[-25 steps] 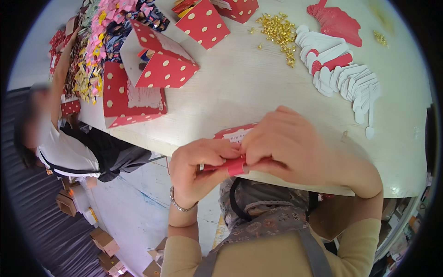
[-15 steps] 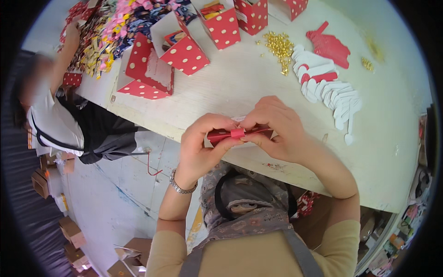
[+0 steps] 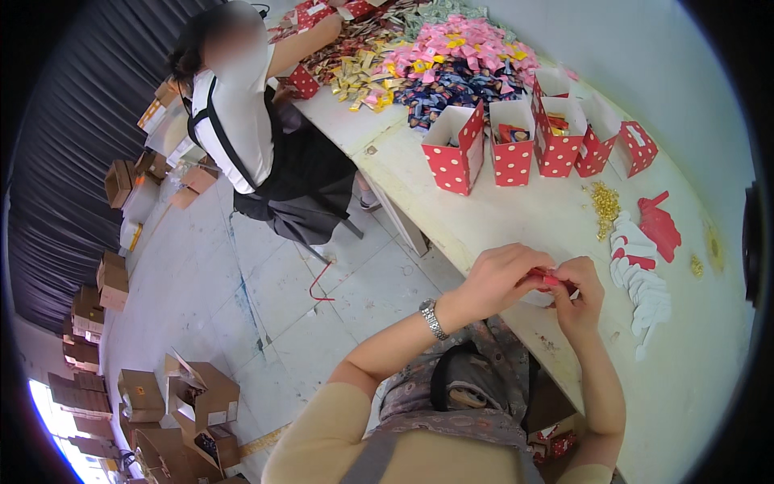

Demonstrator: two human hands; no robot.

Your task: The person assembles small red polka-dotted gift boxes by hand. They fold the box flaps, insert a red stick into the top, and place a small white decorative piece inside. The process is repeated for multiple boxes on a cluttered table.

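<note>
Left hand [image 3: 500, 278] curled, fingers pinching a small red folded card piece [image 3: 550, 280], right hand [image 3: 582, 292] pinching its other end, wrists bent inward, held just above the white table [image 3: 548, 218] edge, polka-dot boxes [image 3: 516, 149] beyond.

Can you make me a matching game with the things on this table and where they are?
Things:
1. small red folded paper piece
2. heap of shiny gold bits
3. red paper boxes with white dots
4. silver wristwatch

Places:
A. on the left wrist
B. standing open in a row on the white table
C. pinched between both hands, left hand and right hand
D. lying beside the fanned white and red paper cutouts

Pairs: 1-C, 2-D, 3-B, 4-A
</note>
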